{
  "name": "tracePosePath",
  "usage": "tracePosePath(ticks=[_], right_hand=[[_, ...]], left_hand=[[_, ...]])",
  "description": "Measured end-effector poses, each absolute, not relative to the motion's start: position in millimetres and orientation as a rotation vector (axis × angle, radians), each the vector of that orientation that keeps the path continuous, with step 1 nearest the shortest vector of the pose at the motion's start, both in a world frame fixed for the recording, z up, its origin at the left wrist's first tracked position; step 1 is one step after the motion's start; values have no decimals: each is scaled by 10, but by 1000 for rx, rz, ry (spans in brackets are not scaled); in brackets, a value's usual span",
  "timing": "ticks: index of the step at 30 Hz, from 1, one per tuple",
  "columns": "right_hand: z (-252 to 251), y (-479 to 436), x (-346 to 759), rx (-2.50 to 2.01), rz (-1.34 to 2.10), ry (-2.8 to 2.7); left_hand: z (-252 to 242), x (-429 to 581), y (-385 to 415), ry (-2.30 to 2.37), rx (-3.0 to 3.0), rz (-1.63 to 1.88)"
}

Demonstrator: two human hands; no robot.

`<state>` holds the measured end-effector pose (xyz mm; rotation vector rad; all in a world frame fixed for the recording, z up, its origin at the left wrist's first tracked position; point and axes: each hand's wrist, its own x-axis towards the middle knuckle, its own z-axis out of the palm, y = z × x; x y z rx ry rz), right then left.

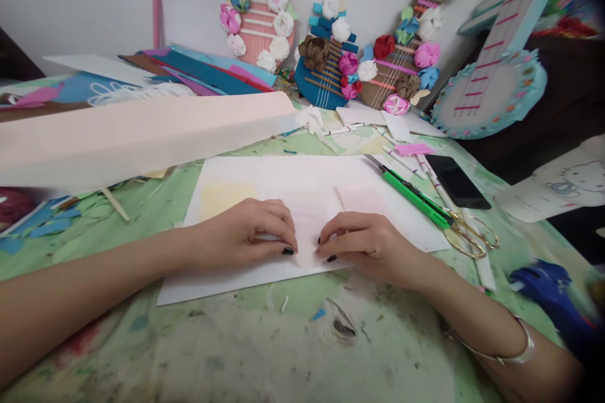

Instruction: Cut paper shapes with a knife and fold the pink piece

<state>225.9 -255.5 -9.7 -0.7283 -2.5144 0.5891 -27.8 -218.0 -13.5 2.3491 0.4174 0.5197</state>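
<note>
A large white sheet lies on the table in front of me. Both hands are over it, fingers bent, at either side of a thin pale pink piece of paper. My left hand pinches its left edge between thumb and fingers. On the other side, my right hand closes thumb and fingers on the right edge. The paper's outline is faint against the white sheet. A pale yellow paper square rests beyond my left hand, and a pale pink square sits beyond the right one.
At right lie a green utility knife, gold-handled scissors, a black phone and a blue tool, blurred. A long pale pink sheet crosses the left. Flower-decorated paper guitars lean against the back wall.
</note>
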Motion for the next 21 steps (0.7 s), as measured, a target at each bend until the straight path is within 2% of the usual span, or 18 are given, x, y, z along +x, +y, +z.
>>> tracePosePath(ticks=[3,13,21], right_hand=[[-78,-2568,2218,-785,672,-2451],[-118,-2580,2070,-942,571,-2398],[-132,-2588,2047,-1037,644,-2313]], left_hand=[[-171,-271,-2155,451,2312,534],[-226,-231,-2185,686,2241,613],[-213,-186,-2215,642,2368,646]])
